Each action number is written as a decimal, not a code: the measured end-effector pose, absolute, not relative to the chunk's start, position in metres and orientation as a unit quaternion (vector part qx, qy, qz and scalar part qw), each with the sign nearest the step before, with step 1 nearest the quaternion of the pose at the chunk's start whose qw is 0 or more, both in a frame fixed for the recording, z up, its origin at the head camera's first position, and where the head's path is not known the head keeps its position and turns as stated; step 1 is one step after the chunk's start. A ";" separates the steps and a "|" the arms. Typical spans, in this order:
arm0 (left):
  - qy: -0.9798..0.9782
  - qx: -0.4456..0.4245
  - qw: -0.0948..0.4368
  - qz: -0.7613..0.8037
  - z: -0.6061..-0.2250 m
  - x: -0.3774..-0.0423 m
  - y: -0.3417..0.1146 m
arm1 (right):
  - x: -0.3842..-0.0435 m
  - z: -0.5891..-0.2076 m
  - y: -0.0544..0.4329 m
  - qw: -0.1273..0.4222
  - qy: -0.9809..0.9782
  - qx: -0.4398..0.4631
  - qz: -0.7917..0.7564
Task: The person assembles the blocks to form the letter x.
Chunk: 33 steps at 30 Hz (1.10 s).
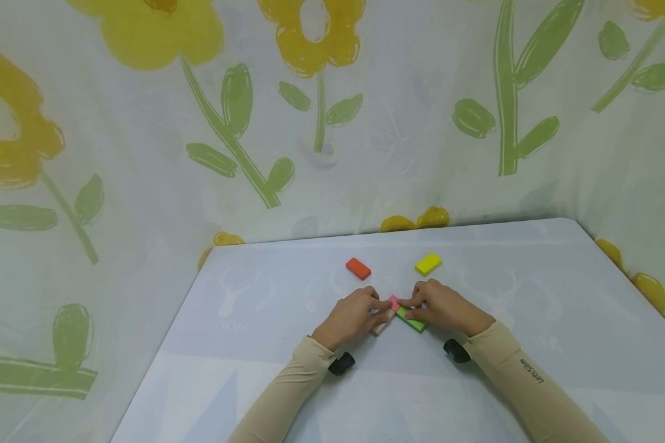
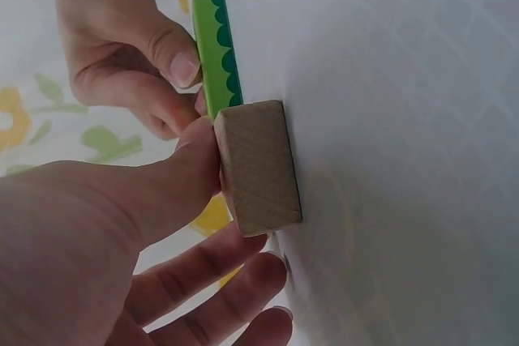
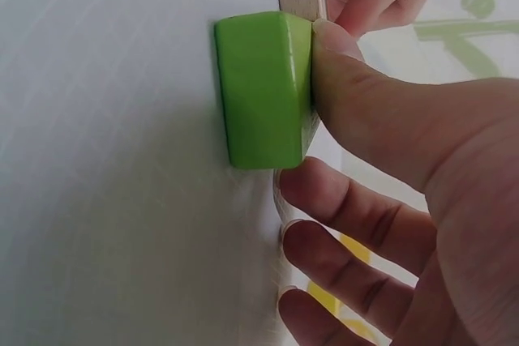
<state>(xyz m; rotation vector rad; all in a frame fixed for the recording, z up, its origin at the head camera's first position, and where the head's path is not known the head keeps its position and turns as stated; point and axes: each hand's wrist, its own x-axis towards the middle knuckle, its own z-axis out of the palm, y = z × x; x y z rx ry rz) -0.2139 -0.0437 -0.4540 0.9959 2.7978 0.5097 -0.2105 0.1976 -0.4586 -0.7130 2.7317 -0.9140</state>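
A bare-wood block (image 1: 381, 326) and a green block (image 1: 412, 321) lie on the table, slanting together at their far ends. A small pink piece (image 1: 394, 301) shows at that corner, between both index fingertips. With its thumb on top and a finger at the outer side, my left hand (image 1: 350, 315) holds the wooden block, whose plain end (image 2: 261, 169) faces the left wrist camera. My right hand (image 1: 446, 306) holds the green block in a like way, thumb along its upper edge; its smooth end (image 3: 261, 91) fills the right wrist view's middle. Dark green scallops (image 2: 225, 46) mark one face.
Beyond the hands lie a red-orange block (image 1: 358, 268) on the left and a yellow block (image 1: 428, 264) on the right. The pale table (image 1: 277, 295) ends at a back edge against a flower-printed cloth (image 1: 399, 135). Dark wrist cameras (image 1: 342, 363) hang under both wrists.
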 end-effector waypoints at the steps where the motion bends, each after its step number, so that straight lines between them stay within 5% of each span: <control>1: 0.927 0.329 0.064 0.168 -0.455 -0.214 -0.044 | -0.210 -0.459 0.198 0.088 0.918 -0.239 -0.306; 33: 0.929 0.327 0.059 0.162 -0.457 -0.214 -0.044 | -0.211 -0.458 0.197 0.097 0.910 -0.229 -0.332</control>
